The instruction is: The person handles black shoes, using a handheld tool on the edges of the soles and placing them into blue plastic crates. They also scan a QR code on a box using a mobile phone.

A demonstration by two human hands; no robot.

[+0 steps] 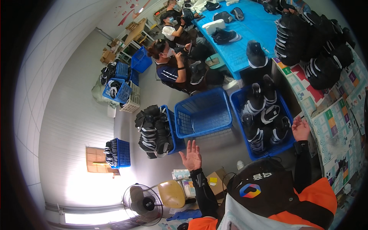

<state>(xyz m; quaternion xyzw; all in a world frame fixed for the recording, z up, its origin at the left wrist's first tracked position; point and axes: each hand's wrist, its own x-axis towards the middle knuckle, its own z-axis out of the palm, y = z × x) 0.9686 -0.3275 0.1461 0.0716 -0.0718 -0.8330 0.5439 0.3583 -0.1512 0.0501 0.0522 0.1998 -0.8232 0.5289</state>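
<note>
Your left hand [191,156] is raised, palm showing and fingers spread, its grip well apart; it is nearest the near edge of the middle blue crate [203,113]. Your right hand [301,129] also shows its palm (the fingers curl slightly), its grip apart, just beside the right rim of the shoe crate [237,104]. The black-and-white shoes [251,126] lie inside that crate, between your 2 hands and farther from you. To its right, the patterned worktop [331,122] carries a pile of dark shoes [293,38] at its far end. Left of the middle crate, stacked dark shoes [155,132] fill another blue crate [173,134]. At the near left, you have a fan [145,207] beside a yellowish chair [171,193]; a seated co-worker [168,73] is at the far blue worktop [245,38].
</note>
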